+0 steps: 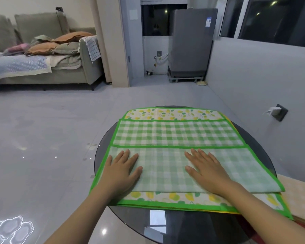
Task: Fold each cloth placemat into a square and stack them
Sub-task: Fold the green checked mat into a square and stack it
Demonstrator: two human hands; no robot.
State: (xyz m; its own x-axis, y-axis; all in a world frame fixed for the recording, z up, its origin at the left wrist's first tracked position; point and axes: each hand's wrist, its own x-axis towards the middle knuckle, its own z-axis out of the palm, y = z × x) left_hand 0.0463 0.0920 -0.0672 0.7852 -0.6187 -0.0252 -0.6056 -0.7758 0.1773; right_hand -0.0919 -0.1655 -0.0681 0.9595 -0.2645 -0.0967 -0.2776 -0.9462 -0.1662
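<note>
Green-checked placemat lying lengthwise left-right, seemingly folded, left hand and right hand pressing flat

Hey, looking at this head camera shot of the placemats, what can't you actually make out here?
- How many mats lie under the green checked cloth placemat: only a yellow edge peeks out beneath the stack.
- The cloth under the flat left hand and right hand: the palms cover it.
- The beige surface at right: cut off by the frame edge.
- The round dark glass table: mostly covered.
</note>
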